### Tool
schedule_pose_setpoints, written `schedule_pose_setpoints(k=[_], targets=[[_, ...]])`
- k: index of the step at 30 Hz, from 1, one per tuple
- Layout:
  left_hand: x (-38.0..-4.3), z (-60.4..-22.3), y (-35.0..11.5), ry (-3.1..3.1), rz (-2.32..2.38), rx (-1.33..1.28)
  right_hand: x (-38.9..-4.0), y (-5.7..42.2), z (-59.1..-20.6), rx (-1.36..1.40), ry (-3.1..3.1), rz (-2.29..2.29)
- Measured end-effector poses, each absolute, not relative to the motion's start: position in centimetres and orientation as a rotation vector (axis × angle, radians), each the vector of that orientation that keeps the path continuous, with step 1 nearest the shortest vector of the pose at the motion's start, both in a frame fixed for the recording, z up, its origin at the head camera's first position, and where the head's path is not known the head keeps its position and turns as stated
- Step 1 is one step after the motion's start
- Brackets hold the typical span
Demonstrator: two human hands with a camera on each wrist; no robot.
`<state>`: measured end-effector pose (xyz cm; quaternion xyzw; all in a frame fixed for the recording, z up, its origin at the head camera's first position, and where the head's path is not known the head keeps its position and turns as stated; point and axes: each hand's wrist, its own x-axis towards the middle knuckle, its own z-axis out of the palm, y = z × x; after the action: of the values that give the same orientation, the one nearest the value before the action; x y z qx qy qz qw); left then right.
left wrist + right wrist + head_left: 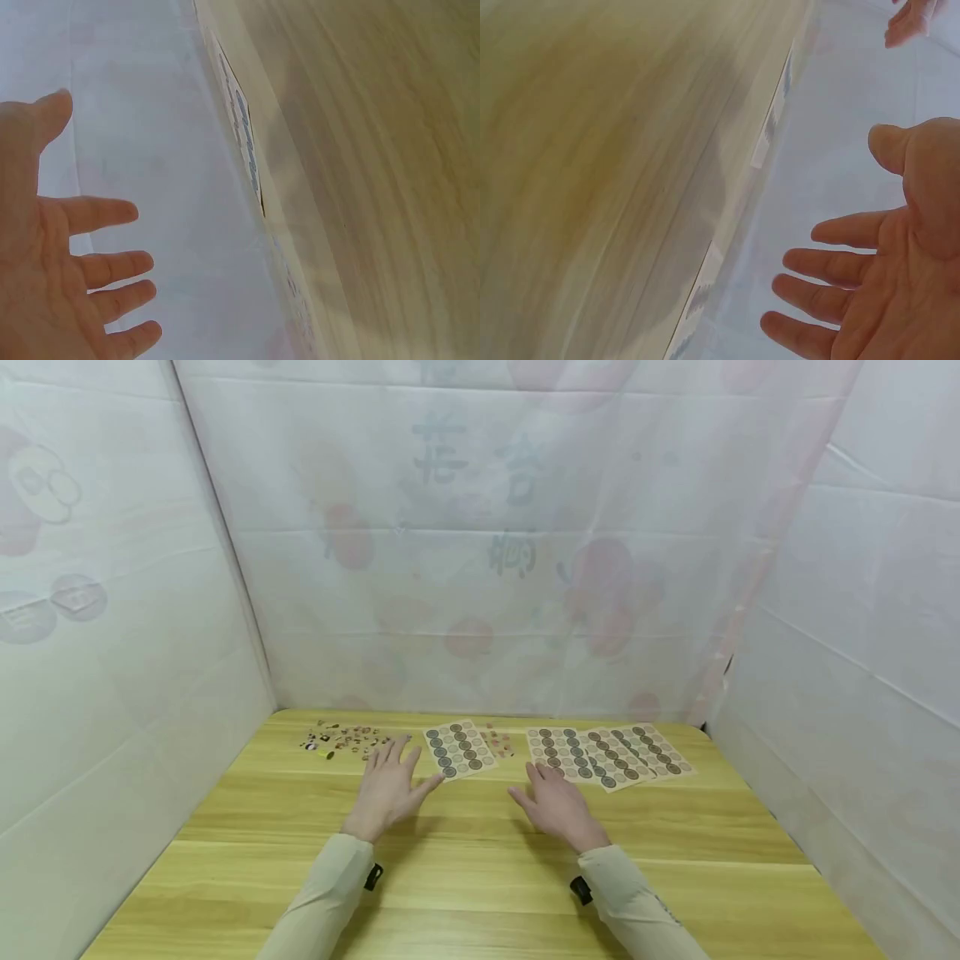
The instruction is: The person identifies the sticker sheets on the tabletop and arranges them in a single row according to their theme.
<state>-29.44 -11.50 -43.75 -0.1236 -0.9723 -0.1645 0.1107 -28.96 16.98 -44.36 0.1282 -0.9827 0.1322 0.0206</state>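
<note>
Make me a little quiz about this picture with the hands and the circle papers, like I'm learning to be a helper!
1. How many sheets printed with circles lie on the table?

2. True or false: the left hand is gripping one of those sheets.

3. Which of these is farthest to the left in the head view?
A) the right hand
B) the small coloured pieces
C) the sheets printed with circles

Key:
1: Four.
2: False. The left hand and the right hand both hold nothing.
3: B.
</note>
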Motion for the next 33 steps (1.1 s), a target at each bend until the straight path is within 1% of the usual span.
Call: schedule_pose_setpoints(k=[11, 16, 25, 33], targets=[[-30.1, -43.6, -12.1, -2.780, -0.516, -0.328, -29.8, 15.9, -44.3, 0.374, -2.982, 0.526], [-30.3, -43.9, -12.6, -2.757, -0.583, -0.283, -30.4, 15.0, -44.4, 0.416, -2.929, 0.593], [-31.5, -44.4, -14.2, -2.731, -0.615, -0.247, -31.8, 12.3, -44.5, 0.639, -2.869, 0.622], [-32.5, -44.3, -17.2, -2.784, -0.630, -0.203, -33.3, 8.6, -44.6, 0.849, -2.868, 0.579]])
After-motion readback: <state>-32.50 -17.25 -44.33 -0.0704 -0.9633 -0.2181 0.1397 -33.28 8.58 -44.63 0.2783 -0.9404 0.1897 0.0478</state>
